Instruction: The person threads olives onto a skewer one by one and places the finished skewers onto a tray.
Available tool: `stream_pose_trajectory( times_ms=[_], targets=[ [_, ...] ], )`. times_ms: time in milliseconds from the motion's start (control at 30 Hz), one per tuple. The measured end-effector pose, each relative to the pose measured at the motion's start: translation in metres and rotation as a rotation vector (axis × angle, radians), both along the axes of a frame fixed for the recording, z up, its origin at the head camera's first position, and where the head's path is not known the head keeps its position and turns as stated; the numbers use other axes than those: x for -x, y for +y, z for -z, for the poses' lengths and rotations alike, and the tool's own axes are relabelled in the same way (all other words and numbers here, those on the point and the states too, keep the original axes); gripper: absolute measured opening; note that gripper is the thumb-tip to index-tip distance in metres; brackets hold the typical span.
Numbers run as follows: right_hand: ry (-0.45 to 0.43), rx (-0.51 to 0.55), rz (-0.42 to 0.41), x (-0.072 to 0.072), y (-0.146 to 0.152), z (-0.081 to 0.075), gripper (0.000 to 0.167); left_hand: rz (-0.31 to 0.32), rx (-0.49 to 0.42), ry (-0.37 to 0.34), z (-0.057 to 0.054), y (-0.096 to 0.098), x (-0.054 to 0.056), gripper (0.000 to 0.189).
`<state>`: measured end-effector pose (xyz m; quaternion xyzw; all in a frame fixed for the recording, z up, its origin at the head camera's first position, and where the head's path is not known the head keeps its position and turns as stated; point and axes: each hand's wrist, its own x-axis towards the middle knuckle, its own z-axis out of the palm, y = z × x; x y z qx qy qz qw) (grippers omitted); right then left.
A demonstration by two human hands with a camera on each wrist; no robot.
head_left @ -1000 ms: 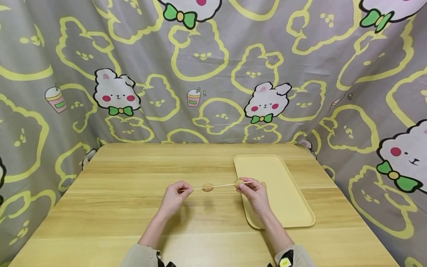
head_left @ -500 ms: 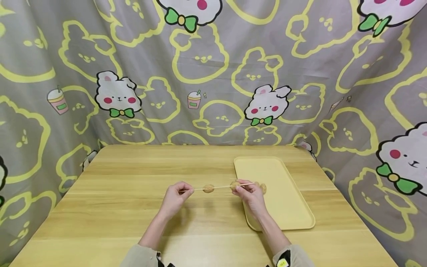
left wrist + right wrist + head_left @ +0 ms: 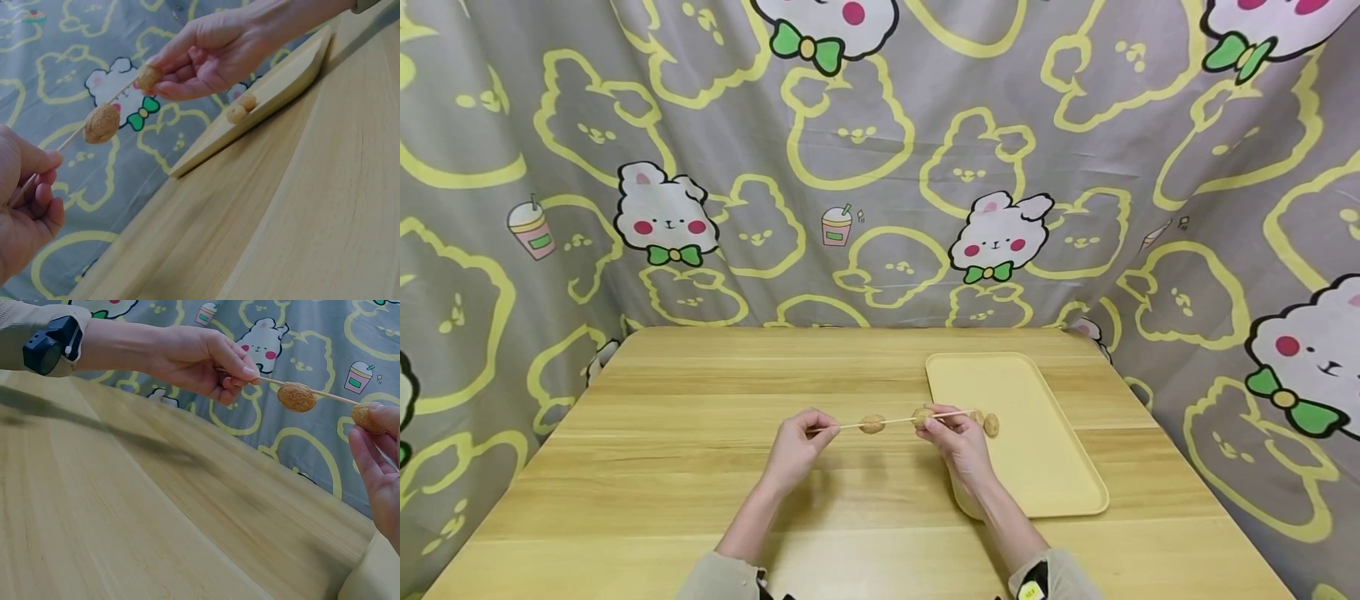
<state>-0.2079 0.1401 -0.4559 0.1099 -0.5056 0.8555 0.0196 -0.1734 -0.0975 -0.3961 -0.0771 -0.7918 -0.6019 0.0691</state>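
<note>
My left hand (image 3: 801,446) pinches the left end of a thin wooden skewer (image 3: 898,421) held nearly level above the table. Midway along it, one brown, wrinkled meatball-like ball (image 3: 872,424) is threaded. The right hand (image 3: 964,446) pinches a second such ball (image 3: 369,418), also on the skewer, between thumb and fingers. A gap of bare stick separates the two balls. Beyond the right fingers the skewer's tip sticks out to the right. Two more brown balls (image 3: 242,107) lie on a yellow tray (image 3: 1037,475), just behind the right hand in the head view.
The tray sits on the right half of the wooden table (image 3: 700,375), partly under the right forearm. A grey curtain (image 3: 880,275) with cartoon rabbits hangs around the table's back and sides.
My right hand has slid left along the skewer with the second ball, so the gap to the first ball has narrowed. More of the tray's balls shows; the left hand has barely moved.
</note>
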Motion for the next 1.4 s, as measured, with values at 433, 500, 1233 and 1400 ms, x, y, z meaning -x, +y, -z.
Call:
stream_pose_trajectory(
  times_ms=[433,500,1233,1400],
  targets=[
    [0.03,0.045,-0.039,-0.002,-0.006,0.002,0.028,0.0,-0.002,0.005,0.003,0.003,-0.001,0.007],
    [0.031,0.042,-0.04,-0.002,-0.007,0.003,0.028,0.001,-0.003,0.002,0.003,0.003,-0.001,0.007],
    [-0.031,0.013,-0.015,-0.002,-0.014,0.009,0.027,0.025,-0.006,0.012,0.018,0.005,0.006,0.005],
    [-0.025,0.009,-0.025,-0.001,-0.014,0.009,0.026,0.03,0.004,0.007,0.01,0.006,0.002,0.006]
  ],
)
